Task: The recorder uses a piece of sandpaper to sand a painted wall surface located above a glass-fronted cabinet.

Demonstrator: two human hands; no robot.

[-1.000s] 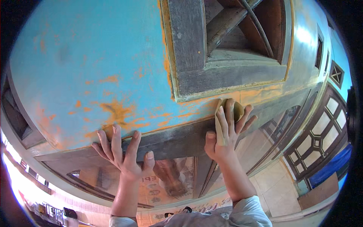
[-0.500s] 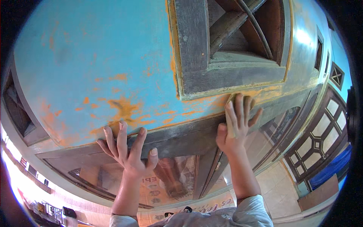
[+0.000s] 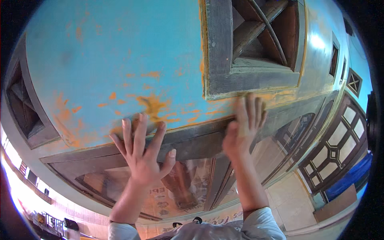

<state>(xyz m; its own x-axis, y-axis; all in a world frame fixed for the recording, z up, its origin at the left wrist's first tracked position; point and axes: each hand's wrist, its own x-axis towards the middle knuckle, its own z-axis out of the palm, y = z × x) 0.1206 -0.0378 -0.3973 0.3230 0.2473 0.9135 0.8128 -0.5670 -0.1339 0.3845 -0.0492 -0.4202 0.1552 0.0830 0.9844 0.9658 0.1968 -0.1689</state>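
Observation:
My left hand (image 3: 145, 156) is raised with its fingers spread, the tips against the lower edge of a blue wall (image 3: 120, 48), just above a dark wooden frame (image 3: 192, 144). A brownish blur behind those fingertips cannot be made out. Farther right, my right hand (image 3: 242, 132) reaches up with its fingers stretched out, blurred by motion. Its tips lie at the wall strip under a wooden vent frame (image 3: 248, 83). Whether anything thin is under either palm is hidden. Orange patches (image 3: 154, 106) show on the blue paint near my left hand.
Crossed bars (image 3: 262, 22) fill the vent opening. Glass panes (image 3: 184, 184) sit below the dark frame. Another wooden vent (image 3: 26, 102) stands at the left. To the right are a door with pale panes (image 3: 334, 154), blue cloth (image 3: 348, 176) and tiled floor (image 3: 288, 200).
The view has shifted, so the wall and vent sit farther right. My left hand has moved up in the picture. My right hand has slid left along the wall strip, its fingers still stretched.

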